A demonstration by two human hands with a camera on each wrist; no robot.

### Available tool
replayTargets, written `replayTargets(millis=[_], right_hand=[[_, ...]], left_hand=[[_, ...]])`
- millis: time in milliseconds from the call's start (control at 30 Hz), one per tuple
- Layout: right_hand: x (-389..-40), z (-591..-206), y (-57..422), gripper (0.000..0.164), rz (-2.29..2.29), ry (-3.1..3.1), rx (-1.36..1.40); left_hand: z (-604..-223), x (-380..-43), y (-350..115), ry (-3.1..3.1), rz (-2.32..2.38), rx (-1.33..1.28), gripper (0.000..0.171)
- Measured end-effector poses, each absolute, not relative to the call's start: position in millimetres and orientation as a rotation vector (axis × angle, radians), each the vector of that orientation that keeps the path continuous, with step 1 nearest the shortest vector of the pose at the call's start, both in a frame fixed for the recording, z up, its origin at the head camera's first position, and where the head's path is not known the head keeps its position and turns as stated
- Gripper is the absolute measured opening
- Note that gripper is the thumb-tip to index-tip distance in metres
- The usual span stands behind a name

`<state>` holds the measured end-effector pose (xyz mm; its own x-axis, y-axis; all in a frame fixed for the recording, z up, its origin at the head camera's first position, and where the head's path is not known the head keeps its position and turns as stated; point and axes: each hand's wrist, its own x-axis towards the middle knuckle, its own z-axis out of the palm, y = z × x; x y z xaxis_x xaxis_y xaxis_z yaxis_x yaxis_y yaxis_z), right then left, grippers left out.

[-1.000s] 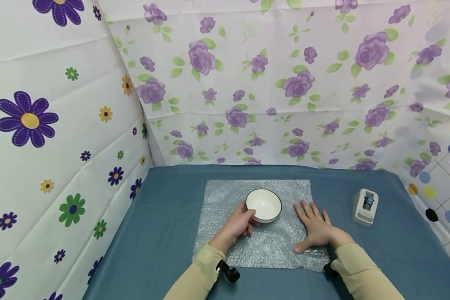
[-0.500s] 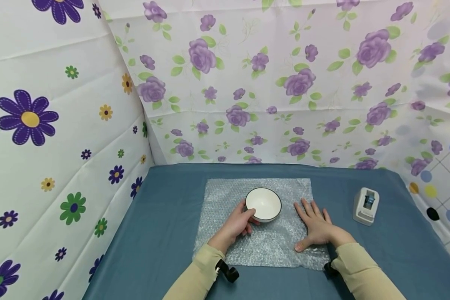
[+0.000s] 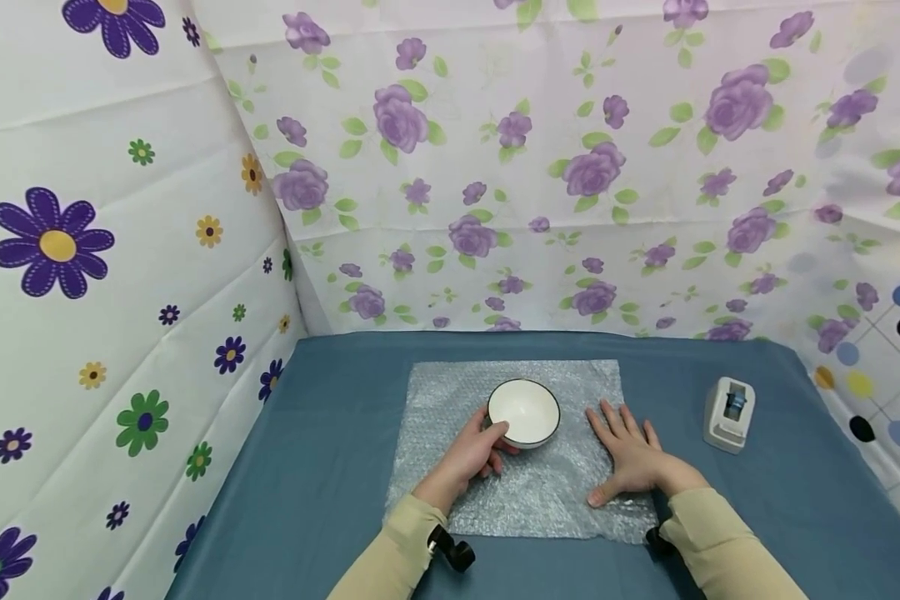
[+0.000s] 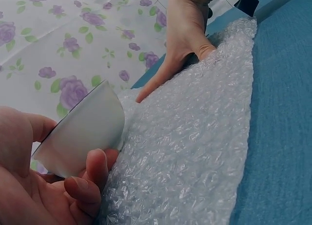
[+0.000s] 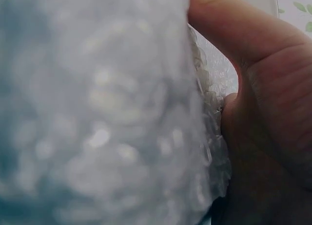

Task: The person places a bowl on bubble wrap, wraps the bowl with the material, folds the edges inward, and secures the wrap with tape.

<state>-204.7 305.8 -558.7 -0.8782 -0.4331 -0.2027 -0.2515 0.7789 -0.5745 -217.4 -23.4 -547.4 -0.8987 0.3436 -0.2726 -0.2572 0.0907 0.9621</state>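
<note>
A white bowl [image 3: 525, 410] with a thin dark rim is over the middle of a sheet of bubble wrap [image 3: 525, 500]. My left hand [image 3: 471, 454] grips its near left side, thumb over the rim and fingers beneath. In the left wrist view the bowl [image 4: 85, 132] stands with its base close against the bubble wrap [image 4: 185, 152]. My right hand [image 3: 633, 458] lies spread on the right part of the sheet, fingers straight and thumb out to the side. Blurred bubble wrap [image 5: 122, 113] fills much of the right wrist view, beside the right hand [image 5: 273, 79].
A white tape dispenser [image 3: 731, 414] with a blue roll stands right of the sheet. Blue cloth [image 3: 330, 467] covers the table. Flower-printed curtains [image 3: 457, 167] hang behind the table and on its left.
The hands and bowl hold their places on the bubble wrap. Only the head view shifts very slightly.
</note>
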Motion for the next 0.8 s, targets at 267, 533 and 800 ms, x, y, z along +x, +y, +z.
replayTargets(millis=[267, 533, 800], right_hand=[[-208, -569, 307, 0.152, -0.732, 2.667, -0.51], [-208, -573, 310, 0.151, -0.798, 2.658, -0.56], [-205, -562, 303, 0.152, -0.737, 2.669, -0.537]], left_hand=[[-541, -213, -28, 1.954, 1.858, 0.052, 0.08], [-530, -212, -54, 2.091, 1.848, -0.046, 0.075], [-523, -227, -79, 2.466, 1.682, 0.112, 0.071]])
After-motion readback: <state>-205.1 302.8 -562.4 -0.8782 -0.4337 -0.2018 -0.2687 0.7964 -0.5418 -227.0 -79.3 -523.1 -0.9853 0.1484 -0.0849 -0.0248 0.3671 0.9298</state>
